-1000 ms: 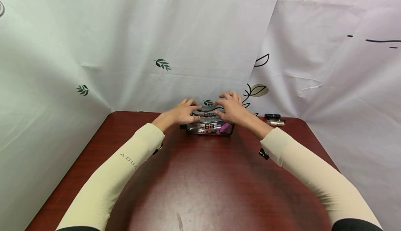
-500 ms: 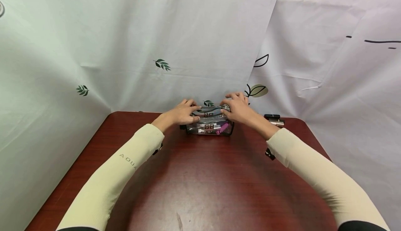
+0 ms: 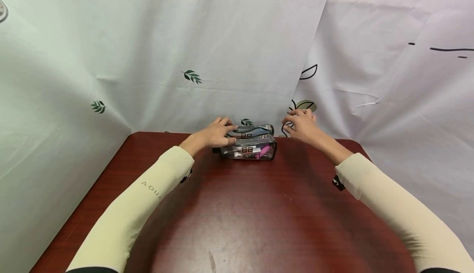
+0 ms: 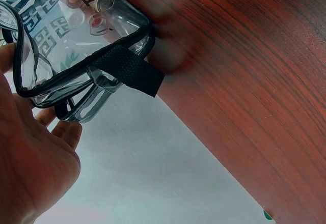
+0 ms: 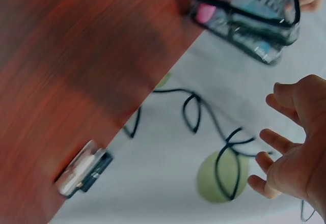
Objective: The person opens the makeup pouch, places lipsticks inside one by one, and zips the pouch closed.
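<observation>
A clear cosmetic bag [image 3: 248, 146] with black piping and printed letters stands at the back of the table. Inside it show a pink item [image 3: 263, 151] and several small bottles and tubes. My left hand [image 3: 218, 133] grips the bag's upper left end, thumb in front and fingers behind; in the left wrist view a black strap tab [image 4: 133, 71] sticks out from that end. To the right of the bag, my right hand [image 3: 304, 128] hangs in the air, holding nothing. Its fingers [image 5: 277, 141] are spread and loosely bent in the right wrist view.
Two small tubes, one pinkish-gold [image 5: 76, 172] and one black [image 5: 96, 172], lie at the table's back edge, hidden behind the right arm in the head view. The reddish-brown table [image 3: 237, 215] meets a white printed curtain [image 3: 237, 59] at the back.
My right hand has moved right along the top of the cosmetic bag and come away from its right end. The left hand and the bag stay put.
</observation>
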The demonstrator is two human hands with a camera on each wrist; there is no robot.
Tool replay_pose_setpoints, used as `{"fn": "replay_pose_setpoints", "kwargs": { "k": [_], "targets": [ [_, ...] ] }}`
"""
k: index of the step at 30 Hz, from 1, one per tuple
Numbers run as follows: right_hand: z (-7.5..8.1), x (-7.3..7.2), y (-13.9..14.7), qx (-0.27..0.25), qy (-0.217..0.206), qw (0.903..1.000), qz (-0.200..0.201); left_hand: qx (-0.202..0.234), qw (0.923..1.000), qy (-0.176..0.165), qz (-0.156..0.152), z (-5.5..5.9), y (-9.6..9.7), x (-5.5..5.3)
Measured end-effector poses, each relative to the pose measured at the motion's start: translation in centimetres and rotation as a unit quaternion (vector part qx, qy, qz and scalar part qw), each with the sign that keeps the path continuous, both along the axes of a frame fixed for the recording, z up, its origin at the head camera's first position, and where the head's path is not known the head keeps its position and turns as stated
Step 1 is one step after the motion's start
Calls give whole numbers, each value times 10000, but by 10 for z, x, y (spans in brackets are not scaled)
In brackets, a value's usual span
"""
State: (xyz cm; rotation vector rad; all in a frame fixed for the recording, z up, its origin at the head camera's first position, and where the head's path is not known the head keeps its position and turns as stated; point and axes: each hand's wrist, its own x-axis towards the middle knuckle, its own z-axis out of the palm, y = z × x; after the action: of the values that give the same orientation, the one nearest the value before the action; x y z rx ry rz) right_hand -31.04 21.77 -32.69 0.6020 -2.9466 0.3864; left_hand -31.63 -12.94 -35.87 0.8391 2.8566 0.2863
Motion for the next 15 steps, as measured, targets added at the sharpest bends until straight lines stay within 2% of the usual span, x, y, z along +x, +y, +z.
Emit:
{"fn": "replay_pose_setpoints", "kwargs": {
  "k": [8,15],
  "targets": [
    [-9,2,55,164,-339,9984,-421,-60,10000,-50,-4,0,1,1],
    [-14,-7,97,277,-543,9946,-842,-84,10000,22,-39,0,-1,0]
  ]
}}
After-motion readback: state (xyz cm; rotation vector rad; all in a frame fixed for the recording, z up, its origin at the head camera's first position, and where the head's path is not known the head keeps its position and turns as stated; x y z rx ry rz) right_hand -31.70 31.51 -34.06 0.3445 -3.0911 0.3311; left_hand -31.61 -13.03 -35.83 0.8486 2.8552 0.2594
